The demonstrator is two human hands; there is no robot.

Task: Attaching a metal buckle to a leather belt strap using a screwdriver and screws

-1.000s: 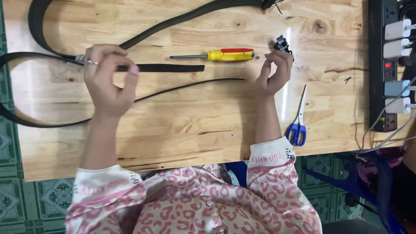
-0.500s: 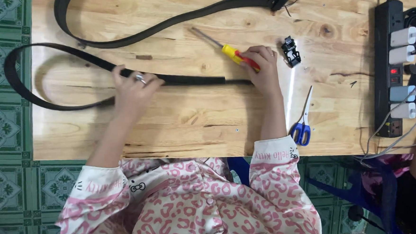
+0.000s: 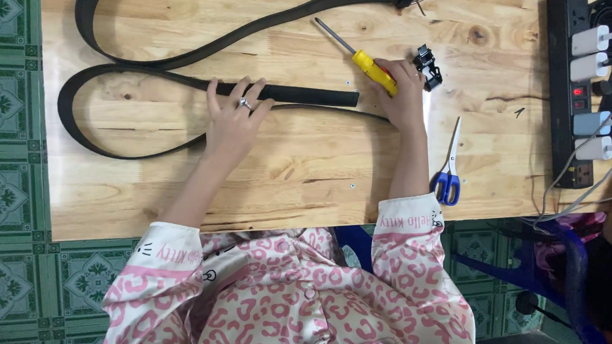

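Your left hand (image 3: 233, 120) presses flat, fingers spread, on the black belt (image 3: 302, 94). Your right hand (image 3: 401, 94) grasps the yellow-handled screwdriver (image 3: 374, 71), the black buckle (image 3: 427, 66) just beside it.

Matt black belt (image 3: 175, 64), seemingly leather, lies on knotty pale wood table (image 3: 250, 175); screwdriver (image 3: 363, 57) has glossy yellow plastic.

A home workspace is showing here: a wooden table (image 3: 181, 192) is standing on patterned green floor tiles (image 3: 4, 139), with a power strip (image 3: 572, 88) lying along its right edge.
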